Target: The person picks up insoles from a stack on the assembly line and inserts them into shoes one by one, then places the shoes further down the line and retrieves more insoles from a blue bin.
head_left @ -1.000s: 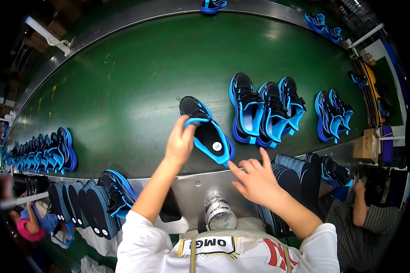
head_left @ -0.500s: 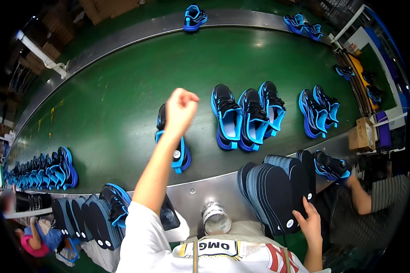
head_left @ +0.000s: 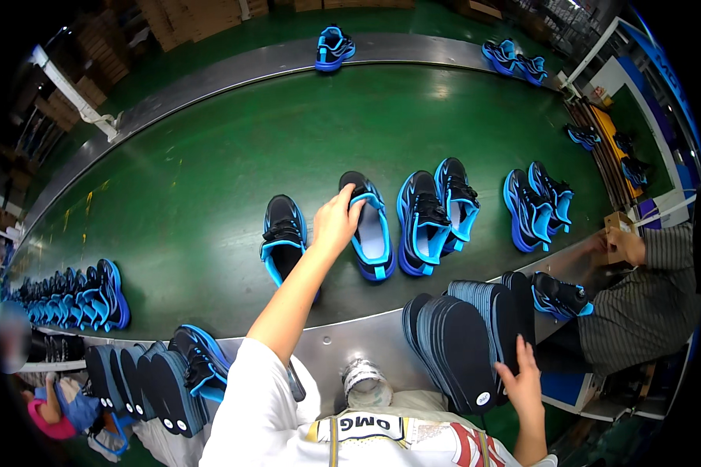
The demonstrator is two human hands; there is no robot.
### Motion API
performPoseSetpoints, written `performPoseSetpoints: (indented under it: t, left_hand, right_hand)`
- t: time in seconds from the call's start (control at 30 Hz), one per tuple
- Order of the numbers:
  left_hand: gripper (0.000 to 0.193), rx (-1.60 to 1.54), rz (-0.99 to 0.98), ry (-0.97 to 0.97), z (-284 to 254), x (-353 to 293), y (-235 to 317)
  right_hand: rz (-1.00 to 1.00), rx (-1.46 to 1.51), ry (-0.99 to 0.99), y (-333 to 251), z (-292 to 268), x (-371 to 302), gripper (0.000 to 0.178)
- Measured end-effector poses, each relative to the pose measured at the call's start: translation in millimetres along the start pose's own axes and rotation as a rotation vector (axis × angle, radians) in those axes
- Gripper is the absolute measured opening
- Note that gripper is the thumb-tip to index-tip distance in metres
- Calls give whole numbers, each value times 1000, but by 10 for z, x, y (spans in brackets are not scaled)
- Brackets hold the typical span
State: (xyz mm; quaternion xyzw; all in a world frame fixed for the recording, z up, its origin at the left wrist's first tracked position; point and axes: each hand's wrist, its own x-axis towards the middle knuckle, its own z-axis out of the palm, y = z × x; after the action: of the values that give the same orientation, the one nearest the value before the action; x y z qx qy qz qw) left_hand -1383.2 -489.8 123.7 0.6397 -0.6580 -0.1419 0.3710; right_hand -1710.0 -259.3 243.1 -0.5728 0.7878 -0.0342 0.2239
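Note:
My left hand (head_left: 338,222) is closed on the upper of a black and blue sneaker (head_left: 372,237), whose heel points toward me and whose inside shows a pale lining. Left of it, partly behind my forearm, stands another sneaker (head_left: 281,226) with a dark inside. Two more sneakers, the nearer one (head_left: 423,226) overlapping its neighbour (head_left: 457,204), stand to the right of the held one. My right hand (head_left: 524,383) has its fingers spread at the edge of a stack of black insoles (head_left: 457,346); nothing shows in its grasp.
A green belt (head_left: 202,187) carries a pair of sneakers (head_left: 526,210) at right and a row of sneakers (head_left: 105,294) at left. More insoles (head_left: 166,389) and a tape roll (head_left: 368,385) lie along the metal edge (head_left: 327,350). A co-worker's hand (head_left: 627,245) is at a carton at right.
My left hand has moved right from above the left sneaker onto a neighbouring one, now farther from the two beside it. My right hand stays by the insoles. The co-worker's arm has risen.

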Motion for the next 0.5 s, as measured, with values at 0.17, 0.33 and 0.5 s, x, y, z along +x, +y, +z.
performPoseSetpoints:
  t: [0.17,0.33,0.5]
  left_hand:
    - [31,13,7,46,-60,-305,26]
    - [31,-159,-325,-200,-243,-255,49]
    - [31,-272,-346,-262,-262,-232,-118]
  right_hand:
    - [-227,193,201,-158,-439,482,38]
    - [-403,382,-335,-1252,-256,1196,20]
    - [-653,2,-397,-1952,776,1623,16]
